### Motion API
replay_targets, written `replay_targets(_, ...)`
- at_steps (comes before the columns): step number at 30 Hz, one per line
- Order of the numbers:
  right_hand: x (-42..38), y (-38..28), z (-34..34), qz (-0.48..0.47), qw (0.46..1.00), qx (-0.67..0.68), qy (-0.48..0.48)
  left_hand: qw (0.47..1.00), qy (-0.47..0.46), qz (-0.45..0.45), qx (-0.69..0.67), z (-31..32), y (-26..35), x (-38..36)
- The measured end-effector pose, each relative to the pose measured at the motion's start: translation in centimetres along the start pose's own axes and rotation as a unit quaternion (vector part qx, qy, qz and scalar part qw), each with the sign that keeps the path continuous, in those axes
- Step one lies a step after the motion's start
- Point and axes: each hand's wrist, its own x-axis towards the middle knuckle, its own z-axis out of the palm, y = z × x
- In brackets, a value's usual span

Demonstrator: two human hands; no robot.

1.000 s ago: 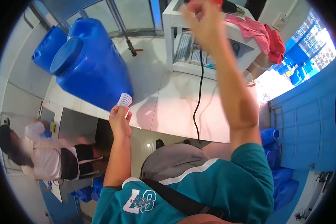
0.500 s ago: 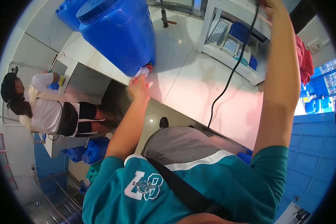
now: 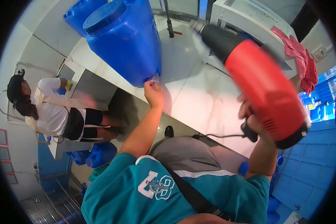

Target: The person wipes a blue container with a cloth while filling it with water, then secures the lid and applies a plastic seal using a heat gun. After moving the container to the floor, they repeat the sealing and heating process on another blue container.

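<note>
A red and black heat gun [image 3: 263, 80] is held up on the right by my right hand [image 3: 252, 117], its fingers wrapped round the handle and its metal nozzle pointing to the upper left. A black cord trails from the handle. My left hand [image 3: 153, 93] is closed on a clear printed plastic film [image 3: 154, 77] at the spout low on a large blue container [image 3: 128, 44]. The container stands upright on the white tiled counter [image 3: 186, 89]. The film partly covers the spout.
Another blue container [image 3: 82, 16] stands behind. A pipe tap [image 3: 170, 30] rises at the back. A white shelf [image 3: 250, 18] with a red cloth [image 3: 300, 56] is at the right. A co-worker [image 3: 52, 108] stands at the left, holding a yellow sponge [image 3: 68, 85].
My right hand has come down from the top edge, bringing the heat gun into view. The cord now hangs lower. My left hand stays at the spout; the whole view has shifted slightly.
</note>
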Motion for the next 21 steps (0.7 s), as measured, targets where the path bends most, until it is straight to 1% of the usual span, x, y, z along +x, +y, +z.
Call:
replay_targets(1, -0.6, 1.5, -0.2, 0.045, 0.997, 0.063, -0.005, 1.000, 0.001, 0.003, -0.001, 0.8, -1.3, 0.2)
replay_targets(2, -1.1, 3.1, -0.3, 0.091, 0.987, 0.135, -0.009, 0.998, 0.011, 0.017, -0.052, 2.1, -3.8, 0.2)
replay_targets(3, -1.1, 4.1, -0.6, 0.151, 0.965, 0.211, -0.021, 0.994, 0.021, 0.031, -0.102, 2.4, -4.3, 0.2)
replay_targets(4, -1.1, 5.1, -0.9, 0.213, 0.935, 0.283, -0.024, 0.994, 0.019, 0.029, -0.101, 2.7, -4.9, 0.0)
replay_targets(5, -0.9, 6.2, -1.1, 0.047, 0.995, -0.034, -0.082, 0.990, 0.022, 0.029, -0.135, 2.4, -4.1, -0.2)
replay_targets(6, -0.6, 6.5, -1.0, -0.031, 0.973, -0.195, -0.120, 0.985, 0.025, 0.027, -0.169, 2.1, -3.1, -0.5)
replay_targets(7, -0.3, 6.9, -1.0, -0.118, 0.921, -0.346, -0.132, 0.986, 0.022, 0.023, -0.166, 1.6, -2.1, -0.7)
replay_targets(8, 0.4, 7.1, -0.4, -0.071, 0.939, -0.314, -0.123, 0.987, 0.010, 0.027, -0.159, 1.0, -0.8, -0.7)
replay_targets(9, 0.5, 7.2, 0.4, 0.007, 0.967, -0.236, -0.098, 0.988, -0.001, 0.031, -0.151, 0.8, -0.3, -0.7)
replay_targets(10, 0.5, 7.3, 1.3, 0.079, 0.983, -0.153, -0.059, 0.988, -0.003, 0.028, -0.149, 1.0, -0.6, -0.6)
replay_targets(11, 0.5, 7.8, 1.3, 0.083, 0.983, -0.153, -0.060, 0.989, -0.016, 0.027, -0.145, 1.2, -1.2, -0.2)
replay_targets(13, 0.9, 10.3, 0.8, 0.089, 0.966, -0.229, -0.085, 0.990, -0.030, 0.025, -0.139, 1.0, -1.4, 0.0)
replay_targets(14, 0.7, 12.1, 0.7, 0.108, 0.960, -0.238, -0.095, 0.991, -0.037, -0.008, -0.131, 0.7, -0.8, 0.0)
replay_targets(15, 0.7, 13.3, 1.2, 0.130, 0.966, -0.202, -0.091, 0.990, -0.045, -0.040, -0.124, 0.4, -0.3, 0.0)
replay_targets(16, 0.9, 14.0, 2.0, 0.189, 0.967, -0.152, -0.085, 0.991, -0.045, -0.041, -0.123, 0.2, 0.3, -0.1)
replay_targets(17, 1.3, 14.7, 3.0, 0.246, 0.961, -0.101, -0.078, 0.986, -0.041, -0.050, -0.151, 0.1, 0.7, -0.2)
replay_targets(18, 1.6, 15.5, 4.0, 0.242, 0.964, -0.087, -0.073, 0.981, -0.036, -0.058, -0.179, 0.1, 0.8, -0.3)
replay_targets(19, 2.0, 15.9, 4.8, 0.242, 0.964, -0.086, -0.073, 0.982, -0.037, -0.058, -0.179, 0.7, -0.2, 0.0)
replay_targets(20, 2.6, 16.1, 5.4, 0.251, 0.964, -0.059, -0.069, 0.976, -0.024, -0.039, -0.211, 1.8, -2.2, 0.5)
replay_targets(21, 3.2, 16.1, 6.0, 0.259, 0.963, -0.032, -0.065, 0.970, -0.011, -0.019, -0.243, 2.1, -2.6, 0.8)
